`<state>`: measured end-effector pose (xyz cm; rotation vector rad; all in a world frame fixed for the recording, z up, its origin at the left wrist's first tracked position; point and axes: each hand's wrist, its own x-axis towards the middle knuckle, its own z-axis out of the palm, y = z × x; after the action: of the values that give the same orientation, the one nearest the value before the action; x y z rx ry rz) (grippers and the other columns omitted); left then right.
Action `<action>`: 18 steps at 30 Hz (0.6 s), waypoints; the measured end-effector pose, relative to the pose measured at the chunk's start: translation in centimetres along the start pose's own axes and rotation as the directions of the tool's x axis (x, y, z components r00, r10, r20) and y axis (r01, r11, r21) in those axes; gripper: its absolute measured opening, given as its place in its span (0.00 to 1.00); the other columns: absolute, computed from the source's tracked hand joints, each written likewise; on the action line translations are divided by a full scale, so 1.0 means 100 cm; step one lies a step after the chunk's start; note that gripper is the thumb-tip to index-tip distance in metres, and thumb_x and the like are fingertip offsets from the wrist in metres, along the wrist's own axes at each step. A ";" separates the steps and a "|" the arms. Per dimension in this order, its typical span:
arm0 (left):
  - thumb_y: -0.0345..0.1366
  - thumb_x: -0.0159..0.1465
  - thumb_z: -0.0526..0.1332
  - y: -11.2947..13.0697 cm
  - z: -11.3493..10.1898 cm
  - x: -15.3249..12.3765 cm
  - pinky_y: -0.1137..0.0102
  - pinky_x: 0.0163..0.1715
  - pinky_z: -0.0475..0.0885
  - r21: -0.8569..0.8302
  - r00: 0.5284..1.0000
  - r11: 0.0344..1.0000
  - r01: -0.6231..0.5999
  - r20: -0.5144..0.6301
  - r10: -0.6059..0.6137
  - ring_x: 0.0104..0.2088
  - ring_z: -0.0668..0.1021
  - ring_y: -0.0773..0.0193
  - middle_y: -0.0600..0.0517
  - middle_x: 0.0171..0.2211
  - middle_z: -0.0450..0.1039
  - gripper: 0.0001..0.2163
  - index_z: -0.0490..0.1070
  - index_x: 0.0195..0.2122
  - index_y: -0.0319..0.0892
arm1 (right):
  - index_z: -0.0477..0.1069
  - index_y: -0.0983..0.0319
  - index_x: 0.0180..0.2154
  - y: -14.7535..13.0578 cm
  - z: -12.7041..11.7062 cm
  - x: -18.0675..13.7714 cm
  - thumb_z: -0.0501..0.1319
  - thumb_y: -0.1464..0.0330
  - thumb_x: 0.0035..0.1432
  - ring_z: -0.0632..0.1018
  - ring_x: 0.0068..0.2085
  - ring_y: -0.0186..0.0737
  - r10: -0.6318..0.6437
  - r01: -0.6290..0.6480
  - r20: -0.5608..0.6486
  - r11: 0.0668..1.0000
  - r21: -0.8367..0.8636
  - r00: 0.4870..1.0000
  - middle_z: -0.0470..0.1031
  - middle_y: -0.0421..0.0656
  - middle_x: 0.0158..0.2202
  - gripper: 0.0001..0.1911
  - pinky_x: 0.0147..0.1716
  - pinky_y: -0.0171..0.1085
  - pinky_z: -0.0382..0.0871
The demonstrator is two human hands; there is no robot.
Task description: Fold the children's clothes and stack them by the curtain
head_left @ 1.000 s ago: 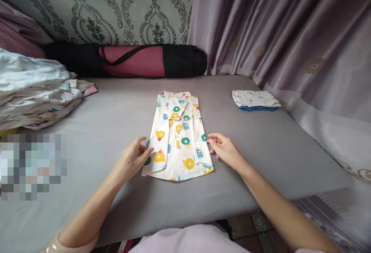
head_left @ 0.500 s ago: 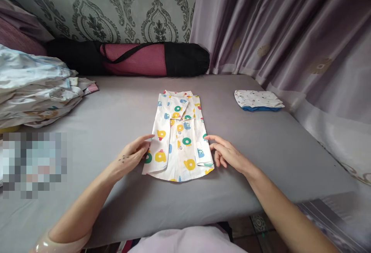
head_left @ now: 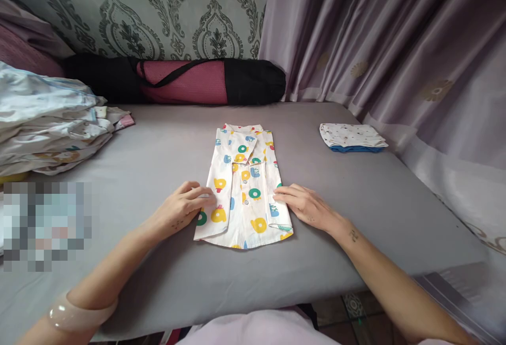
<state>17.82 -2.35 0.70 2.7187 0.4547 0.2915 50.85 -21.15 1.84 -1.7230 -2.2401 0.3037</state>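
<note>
Both hands shifted inward since the earlier frame: fingertips now sit over the shirt's side edges, having been just at or outside them; shirt itself looks about the same. White long-sleeved cotton-look shirt with yellow, green, blue and red print (head_left: 253, 213) lies flat mid-surface, collar at 12 o'clock, hem at 6, sides folded in over the middle, two round buttons visible down the centre. Clock positions below taken from the shirt. Left hand (head_left: 185, 204) at about 9, palm down, fingers close together and slightly bent, touching the near edge; pinch or not, cannot tell, thumb hidden. Right hand (head_left: 310, 207) at about 3, same pose, fingers together, tips on the opposite edge; pinch cannot be told either. Pale glossy bangle (head_left: 81, 312) on left forearm. Folded white-patterned and blue cloth stack (head_left: 353, 137) near 2, well apart. Loose heap of whitish printed fabrics (head_left: 47, 124) between 9 and 10. Long black-and-maroon mesh bag (head_left: 185, 81) at 11, by the wall. Everything on a grey cloth-covered surface (head_left: 169, 145). Pixelated patch near 8–9, unreadable.
</note>
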 end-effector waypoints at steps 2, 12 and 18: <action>0.39 0.70 0.48 -0.002 -0.003 0.001 0.64 0.48 0.69 -0.102 1.000 0.995 -0.004 0.030 0.007 0.47 0.71 0.58 0.50 0.50 0.75 0.17 0.76 0.48 0.54 | 0.74 0.55 0.52 0.003 -0.002 0.001 0.48 0.69 0.69 0.75 0.48 0.43 -0.015 0.014 0.010 0.996 0.094 1.000 0.75 0.45 0.54 0.19 0.47 0.44 0.71; 0.53 0.64 0.52 0.000 -0.003 0.026 0.74 0.24 0.60 -0.361 0.867 0.801 0.477 0.043 -0.497 0.25 0.67 0.67 0.54 0.23 0.68 0.21 0.73 0.30 0.41 | 0.77 0.62 0.38 0.014 0.007 0.027 0.53 0.53 0.64 0.78 0.28 0.38 0.504 -0.442 0.053 0.696 0.566 0.862 0.76 0.39 0.24 0.22 0.31 0.34 0.69; 0.54 0.58 0.54 0.005 0.003 0.048 0.72 0.25 0.61 -0.360 0.676 0.625 0.693 0.024 -0.736 0.25 0.71 0.64 0.53 0.26 0.74 0.23 0.75 0.38 0.40 | 0.73 0.62 0.43 0.005 0.011 0.041 0.56 0.57 0.60 0.77 0.22 0.36 0.709 -0.603 -0.026 0.617 0.506 0.704 0.75 0.36 0.20 0.17 0.29 0.32 0.68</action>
<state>22.52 -1.20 1.33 1.9694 1.3436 0.2790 49.90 -17.03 1.12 -2.0931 -1.1358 0.6995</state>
